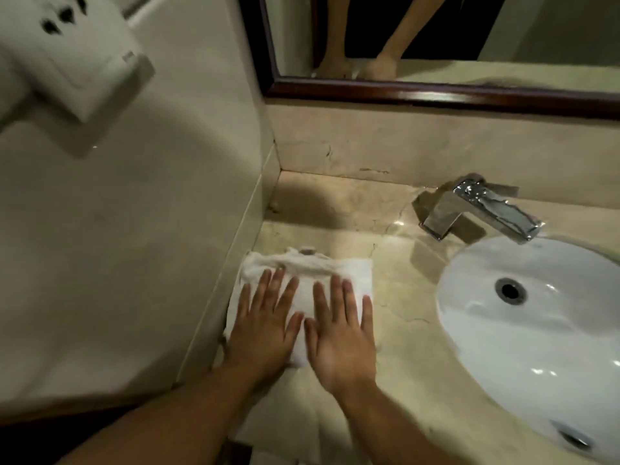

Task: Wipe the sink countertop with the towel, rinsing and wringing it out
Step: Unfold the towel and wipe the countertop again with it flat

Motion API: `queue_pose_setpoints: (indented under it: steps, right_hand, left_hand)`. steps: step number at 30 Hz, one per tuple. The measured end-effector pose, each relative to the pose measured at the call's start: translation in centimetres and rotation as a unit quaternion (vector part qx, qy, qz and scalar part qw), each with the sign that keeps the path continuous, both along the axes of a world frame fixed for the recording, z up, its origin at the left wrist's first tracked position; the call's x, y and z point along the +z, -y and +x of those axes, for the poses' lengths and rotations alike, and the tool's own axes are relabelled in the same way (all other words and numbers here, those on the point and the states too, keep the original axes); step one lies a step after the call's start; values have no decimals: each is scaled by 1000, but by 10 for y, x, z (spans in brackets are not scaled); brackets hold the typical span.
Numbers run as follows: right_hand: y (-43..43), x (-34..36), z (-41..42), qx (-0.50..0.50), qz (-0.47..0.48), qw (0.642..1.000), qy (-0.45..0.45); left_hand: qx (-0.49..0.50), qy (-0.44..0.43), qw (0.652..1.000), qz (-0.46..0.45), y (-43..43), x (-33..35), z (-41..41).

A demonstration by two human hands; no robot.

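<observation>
Countertop [402,330]: beige stone, sink basin [536,323] at right. Towel [349,273] lay flat at the left end, against the side wall. Left hand [265,323] and right hand [342,333] pressed on it side by side, fingers spread straight. Judgement: keep palms flat, pressure even, overlapping strokes toward basin, then rinse.

White towel [302,276], folded and rumpled along its far edge, lying flat on the beige marble countertop [396,297] against the left wall; white oval sink [536,330] right of it, well apart.
</observation>
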State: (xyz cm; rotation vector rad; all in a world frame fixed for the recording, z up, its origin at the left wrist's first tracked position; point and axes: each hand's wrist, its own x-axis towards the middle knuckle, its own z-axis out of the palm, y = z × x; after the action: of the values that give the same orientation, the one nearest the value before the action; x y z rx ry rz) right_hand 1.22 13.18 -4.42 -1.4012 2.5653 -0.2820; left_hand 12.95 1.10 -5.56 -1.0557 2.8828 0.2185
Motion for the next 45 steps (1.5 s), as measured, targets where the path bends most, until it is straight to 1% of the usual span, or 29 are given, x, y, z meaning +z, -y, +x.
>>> queue_pose_setpoints:
  steps: [3, 5, 7, 11, 14, 16, 19, 25, 28, 31, 34, 39, 42, 45]
  right_hand:
    - [-41, 3, 30, 6, 9, 1000, -10]
    - [-64, 6, 46, -3, 15, 1000, -2]
    - [-79, 4, 55, -20, 26, 999, 4]
    - [-78, -7, 50, -41, 6, 999, -29]
    - [-67, -12, 41, -28, -6, 999, -36]
    - [-53, -10, 23, -10, -3, 1000, -16]
    - [-17, -8, -15, -6, 9, 1000, 0]
    - [75, 1, -121, 3, 44, 999, 25]
    - [124, -2, -171, -18, 57, 998, 27]
    - [146, -5, -191, -13, 91, 996, 19]
    - [146, -3, -191, -8, 78, 997, 16]
    - [133, 2, -179, -18, 51, 998, 24]
    - [103, 3, -149, -19, 26, 999, 12]
    - [50, 5, -102, -31, 9, 999, 0]
  left_hand:
    - [15, -4, 1000, 11, -45, 2, 35]
    - [-3, -1, 1000, 5, -68, 6, 47]
    - [-20, 23, 1000, 0, -79, 4, 54]
    - [-16, 32, 999, -2, -78, -4, 55]
    - [-23, 24, 999, 6, -71, 1, 43]
    - [-16, 6, 1000, 24, -57, 5, 26]
    - [-9, -21, 999, 23, -19, 3, -14]
    - [-28, -15, 1000, 3, 81, -5, -120]
    - [-33, -6, 999, -4, 128, -4, -171]
    - [-28, -22, 999, -18, 147, -9, -191]
    - [-30, -35, 999, -29, 150, -13, -191]
    - [-34, 1, 998, -43, 142, -7, -184]
    - [-33, 9, 999, -36, 106, 2, -153]
    - [-32, -1, 999, -22, 54, 11, -108]
